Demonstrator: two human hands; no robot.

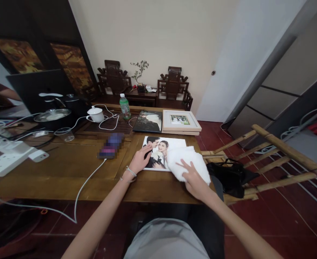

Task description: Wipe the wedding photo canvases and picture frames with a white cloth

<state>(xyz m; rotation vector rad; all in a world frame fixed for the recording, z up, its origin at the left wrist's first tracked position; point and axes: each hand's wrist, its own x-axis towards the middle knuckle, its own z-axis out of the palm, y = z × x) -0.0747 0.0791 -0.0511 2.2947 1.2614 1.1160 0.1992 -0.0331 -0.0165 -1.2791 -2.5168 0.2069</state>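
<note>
Photo panel (158, 155) lies flat on the bench (88, 183), in front of the person. Left hand (141, 159) rests on the panel's left side, fingers extended, grasping nothing. Right hand (195, 180) lies on the folded white cloth (184, 156), fingers spread; the cloth covers the panel's right portion. White-framed picture (181, 120) lies just beyond the panel.

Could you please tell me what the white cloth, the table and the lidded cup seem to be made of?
White cloth: soft, matte fabric, perhaps terry, judging by its thick, rounded folds.
Table: brown wood, probably varnished, given its sheen and panel seams.
Lidded cup: likely glazed ceramic, given its smooth, shiny white surface.
</note>
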